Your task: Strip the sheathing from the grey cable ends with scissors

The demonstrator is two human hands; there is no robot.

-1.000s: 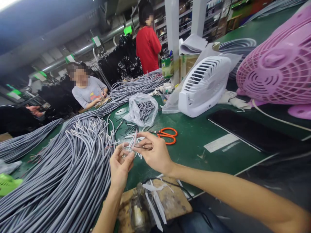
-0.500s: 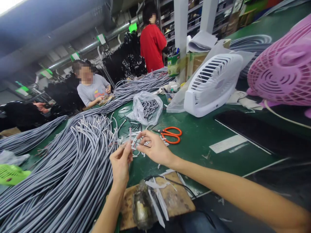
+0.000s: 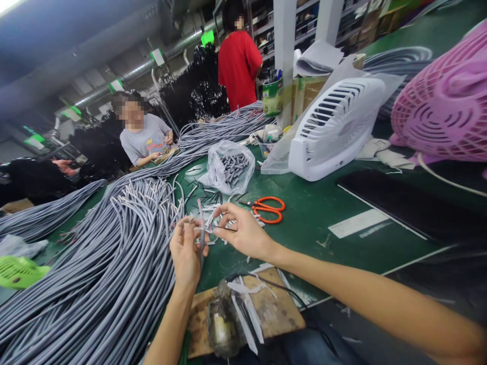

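My left hand (image 3: 186, 253) has its fingers bent around a grey cable (image 3: 202, 235), which stands nearly upright with its pale end up. Fine wires seem to show by the fingertips, too small to make out. Close on the right, my right hand (image 3: 247, 233) pinches a thin black piece (image 3: 227, 229), perhaps a length of tubing, pointing toward the cable. Whether the two touch I cannot tell. White scraps (image 3: 218, 235) lie on the green table behind the hands. Orange-handled scissors (image 3: 268, 210) rest just beyond my right hand.
A large bundle of grey cables (image 3: 125, 253) covers the left side. Behind the hands sits a clear bag (image 3: 216, 167) of short grey pieces. A white fan (image 3: 335, 132) and a pink fan (image 3: 441, 106) stand right. A wooden board (image 3: 279, 304) lies in front. Two people are farther back.
My left fingers have shifted and loosened, so more of the grey cable shows, now leaning slightly left at the top. My right hand stays almost in place with the black piece.
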